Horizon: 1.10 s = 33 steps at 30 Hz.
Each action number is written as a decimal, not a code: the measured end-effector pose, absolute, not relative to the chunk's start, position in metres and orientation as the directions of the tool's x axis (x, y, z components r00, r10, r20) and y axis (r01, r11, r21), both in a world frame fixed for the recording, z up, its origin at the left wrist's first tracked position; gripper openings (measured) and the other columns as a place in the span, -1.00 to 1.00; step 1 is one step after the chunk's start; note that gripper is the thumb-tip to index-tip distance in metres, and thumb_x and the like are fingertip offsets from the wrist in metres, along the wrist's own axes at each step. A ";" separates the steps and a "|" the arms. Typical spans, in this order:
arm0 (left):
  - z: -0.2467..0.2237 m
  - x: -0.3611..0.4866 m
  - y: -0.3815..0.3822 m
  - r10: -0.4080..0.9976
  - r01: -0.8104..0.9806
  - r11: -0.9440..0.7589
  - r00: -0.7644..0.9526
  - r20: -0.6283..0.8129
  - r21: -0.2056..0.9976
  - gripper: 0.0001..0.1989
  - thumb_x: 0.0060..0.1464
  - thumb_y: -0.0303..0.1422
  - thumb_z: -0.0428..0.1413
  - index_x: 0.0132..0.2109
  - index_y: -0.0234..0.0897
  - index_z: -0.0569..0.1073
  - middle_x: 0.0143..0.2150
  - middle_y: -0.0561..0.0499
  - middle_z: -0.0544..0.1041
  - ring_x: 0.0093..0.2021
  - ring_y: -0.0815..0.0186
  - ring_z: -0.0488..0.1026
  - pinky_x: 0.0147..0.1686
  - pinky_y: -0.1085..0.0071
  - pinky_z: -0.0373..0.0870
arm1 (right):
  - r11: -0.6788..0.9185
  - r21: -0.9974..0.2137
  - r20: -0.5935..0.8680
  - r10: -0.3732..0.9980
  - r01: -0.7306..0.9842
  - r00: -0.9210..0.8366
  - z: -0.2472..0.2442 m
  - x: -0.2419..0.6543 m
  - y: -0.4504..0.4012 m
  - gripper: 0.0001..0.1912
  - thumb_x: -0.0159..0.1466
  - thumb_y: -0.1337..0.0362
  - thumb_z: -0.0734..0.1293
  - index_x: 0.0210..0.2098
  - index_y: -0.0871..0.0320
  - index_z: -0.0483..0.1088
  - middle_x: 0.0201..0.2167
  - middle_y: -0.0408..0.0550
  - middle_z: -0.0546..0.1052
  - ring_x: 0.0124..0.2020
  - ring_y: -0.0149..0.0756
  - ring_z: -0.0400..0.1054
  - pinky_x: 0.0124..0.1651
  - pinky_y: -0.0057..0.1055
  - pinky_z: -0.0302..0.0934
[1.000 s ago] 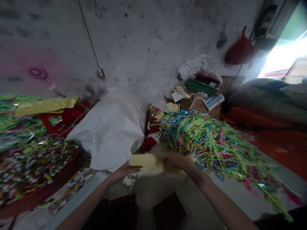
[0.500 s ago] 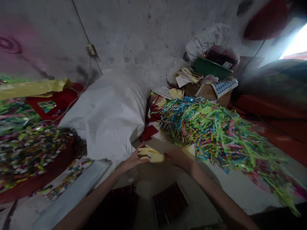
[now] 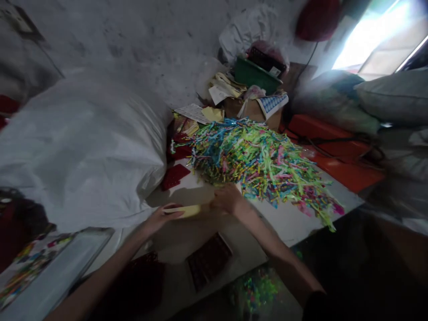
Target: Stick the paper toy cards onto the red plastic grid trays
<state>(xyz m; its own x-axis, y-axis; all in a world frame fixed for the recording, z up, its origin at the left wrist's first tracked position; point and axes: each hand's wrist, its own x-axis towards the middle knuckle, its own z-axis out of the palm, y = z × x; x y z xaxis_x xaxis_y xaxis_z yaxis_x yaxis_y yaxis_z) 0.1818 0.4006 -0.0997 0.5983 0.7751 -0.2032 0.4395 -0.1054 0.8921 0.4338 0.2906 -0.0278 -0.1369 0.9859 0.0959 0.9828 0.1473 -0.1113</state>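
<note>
Nearest, two dark red flat pieces, a shadowed one (image 3: 143,281) and a rectangular one (image 3: 210,261), lie below the hands, the second on a pale tabletop (image 3: 282,227). At the lower left is a long grey tray (image 3: 80,256) beside small multicoloured bits (image 3: 25,269).

Above the tabletop, the left hand (image 3: 163,215) pinches one end of a pale yellow paper bundle (image 3: 187,211) between thumb and fingers. The bundle lies between the hands, its far end smeared by motion. The right hand (image 3: 227,199) has its fingers curled near that end; blur hides whether they grip it.

A bulging white sack (image 3: 96,151) crowds the space just beyond the left hand and covers much of the left side. Close to it lies a small red piece (image 3: 175,176). Just past the right hand, a wide heap of thin, shiny strips (image 3: 267,165), green, blue, yellow and pink, blocks the surface.

Behind the heap are loose papers (image 3: 192,112) and a cardboard box (image 3: 245,110) topped with more papers and a green bin (image 3: 254,78). An orange object (image 3: 334,156) with dark cords sits to the right, before stuffed sacks (image 3: 397,100). Farthest are a stained grey wall (image 3: 150,49), a hanging red bag (image 3: 317,20) and a bright opening (image 3: 371,40).
</note>
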 end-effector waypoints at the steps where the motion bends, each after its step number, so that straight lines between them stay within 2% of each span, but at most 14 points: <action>1: -0.100 0.181 0.401 0.783 0.445 -0.124 0.593 -0.188 0.887 -0.54 -0.16 -0.02 0.18 -0.21 -0.28 0.51 -0.26 -0.05 0.58 -0.23 0.12 0.50 -0.31 0.37 0.38 | 0.109 -0.122 0.126 0.988 0.987 -0.093 -0.027 0.448 0.285 -0.72 0.17 0.09 0.34 -0.39 0.21 0.48 -0.34 0.09 0.53 -0.15 -0.05 0.32 -0.02 -0.17 0.05; 2: -0.100 0.179 0.401 0.795 0.452 -0.142 0.582 -0.170 0.881 -0.55 -0.17 -0.02 0.18 -0.22 -0.27 0.51 -0.27 -0.04 0.58 -0.23 0.12 0.49 -0.32 0.38 0.38 | 0.067 -0.152 0.157 0.987 0.986 -0.043 -0.027 0.462 0.278 -0.72 0.15 0.08 0.35 -0.40 0.19 0.47 -0.36 0.06 0.53 -0.15 -0.07 0.32 0.01 -0.17 0.02; 3: -0.100 0.178 0.402 0.804 0.457 -0.158 0.575 -0.155 0.875 -0.56 -0.18 -0.02 0.19 -0.23 -0.27 0.52 -0.28 -0.04 0.58 -0.23 0.12 0.49 -0.31 0.39 0.38 | 0.019 -0.232 0.199 0.980 0.972 0.028 -0.029 0.476 0.271 -0.73 0.12 0.07 0.38 -0.42 0.18 0.47 -0.39 0.03 0.52 -0.17 -0.11 0.32 0.01 -0.19 0.03; 4: -0.100 0.176 0.402 0.807 0.461 -0.166 0.571 -0.148 0.872 -0.56 -0.19 -0.02 0.20 -0.24 -0.26 0.52 -0.27 -0.04 0.58 -0.22 0.12 0.49 -0.30 0.38 0.38 | -0.002 -0.369 0.226 0.970 0.929 0.092 -0.033 0.488 0.264 -0.73 0.09 0.07 0.40 -0.42 0.17 0.46 -0.41 -0.01 0.50 -0.20 -0.15 0.31 -0.02 -0.22 0.05; 6: -0.099 0.174 0.400 0.798 0.456 -0.161 0.582 -0.157 0.875 -0.55 -0.21 -0.03 0.21 -0.23 -0.26 0.52 -0.24 -0.06 0.59 -0.20 0.10 0.49 -0.26 0.36 0.39 | -0.004 -0.699 0.207 0.956 0.715 0.207 -0.045 0.505 0.254 -0.71 0.00 0.08 0.44 -0.40 0.15 0.45 -0.39 -0.08 0.49 -0.24 -0.22 0.31 -0.10 -0.30 0.10; 7: -0.098 0.174 0.399 0.788 0.449 -0.150 0.592 -0.168 0.881 -0.54 -0.21 -0.04 0.22 -0.21 -0.27 0.52 -0.22 -0.07 0.59 -0.19 0.09 0.49 -0.24 0.34 0.40 | 0.001 -0.810 0.178 0.953 0.586 0.244 -0.054 0.509 0.250 -0.69 -0.03 0.08 0.46 -0.38 0.14 0.44 -0.36 -0.11 0.48 -0.24 -0.24 0.31 -0.12 -0.33 0.12; 9: -0.097 0.175 0.395 0.772 0.424 -0.112 0.606 -0.190 0.899 -0.51 -0.20 -0.05 0.22 -0.16 -0.29 0.51 -0.16 -0.10 0.58 -0.15 0.06 0.48 -0.19 0.30 0.41 | 0.004 -0.919 0.130 0.947 0.394 0.294 -0.073 0.507 0.246 -0.62 -0.05 0.07 0.45 -0.29 0.13 0.41 -0.32 -0.14 0.48 -0.26 -0.28 0.32 -0.16 -0.37 0.15; 12: -0.097 0.178 0.390 0.767 0.388 -0.033 0.601 -0.226 0.921 -0.46 -0.21 -0.07 0.24 -0.10 -0.30 0.48 -0.08 -0.13 0.56 -0.09 0.04 0.48 -0.13 0.29 0.42 | 0.010 -0.960 0.108 0.936 0.281 0.335 -0.098 0.491 0.246 -0.57 0.01 0.06 0.39 -0.18 0.13 0.34 -0.28 -0.13 0.47 -0.29 -0.33 0.33 -0.22 -0.41 0.20; 15: -0.096 0.179 0.386 0.764 0.388 -0.017 0.600 -0.239 0.922 -0.42 -0.26 -0.07 0.27 -0.08 -0.30 0.48 -0.04 -0.15 0.54 -0.06 0.05 0.48 -0.08 0.29 0.42 | 0.019 -0.981 0.085 0.936 0.191 0.342 -0.111 0.476 0.250 -0.57 -0.01 0.09 0.40 -0.19 0.12 0.34 -0.28 -0.13 0.47 -0.32 -0.35 0.33 -0.26 -0.44 0.22; 20: -0.093 0.173 0.384 0.810 0.409 -0.027 0.543 -0.219 0.912 -0.49 -0.16 -0.03 0.19 -0.16 -0.35 0.52 -0.12 -0.16 0.58 -0.13 0.03 0.50 -0.10 0.20 0.44 | 0.018 -0.994 0.056 0.932 0.108 0.358 -0.119 0.468 0.262 -0.54 -0.07 0.08 0.42 -0.20 0.12 0.35 -0.31 -0.13 0.50 -0.31 -0.31 0.36 -0.23 -0.38 0.26; 26: -0.086 0.162 0.384 0.880 0.347 0.041 0.431 -0.198 0.937 -0.54 -0.16 -0.06 0.21 -0.18 -0.32 0.55 -0.12 -0.11 0.59 -0.13 0.09 0.51 -0.06 0.22 0.43 | -0.028 -0.993 0.017 0.930 0.116 0.368 -0.128 0.456 0.275 -0.60 -0.01 0.02 0.36 -0.26 0.13 0.41 -0.25 -0.05 0.54 -0.26 -0.25 0.38 -0.17 -0.30 0.29; 29: -0.088 0.154 0.382 0.857 0.349 -0.019 0.488 -0.165 0.937 -0.50 -0.23 -0.11 0.25 -0.14 -0.33 0.53 -0.08 -0.11 0.57 -0.06 0.08 0.49 0.03 0.18 0.36 | -0.078 -0.987 -0.023 0.937 0.144 0.347 -0.137 0.451 0.272 -0.62 -0.05 0.02 0.37 -0.32 0.13 0.44 -0.28 -0.05 0.55 -0.28 -0.23 0.39 -0.20 -0.31 0.30; 33: -0.098 0.148 0.384 0.792 0.378 -0.056 0.580 -0.189 0.924 -0.45 -0.21 -0.14 0.25 -0.05 -0.33 0.49 -0.01 -0.11 0.53 0.00 0.10 0.45 0.10 0.18 0.30 | -0.165 -0.962 -0.096 0.950 0.217 0.296 -0.150 0.451 0.262 -0.68 -0.06 0.04 0.37 -0.39 0.12 0.48 -0.38 -0.08 0.57 -0.37 -0.23 0.40 -0.28 -0.31 0.32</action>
<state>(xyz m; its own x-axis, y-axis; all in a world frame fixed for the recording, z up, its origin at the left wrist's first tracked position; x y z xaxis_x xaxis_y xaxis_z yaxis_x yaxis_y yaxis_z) 0.1477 0.3841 -0.0976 0.5801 0.7923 -0.1889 0.3777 -0.0562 0.9242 0.4513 0.2620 -0.1498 0.2957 0.9505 -0.0958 0.2174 -0.1646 -0.9621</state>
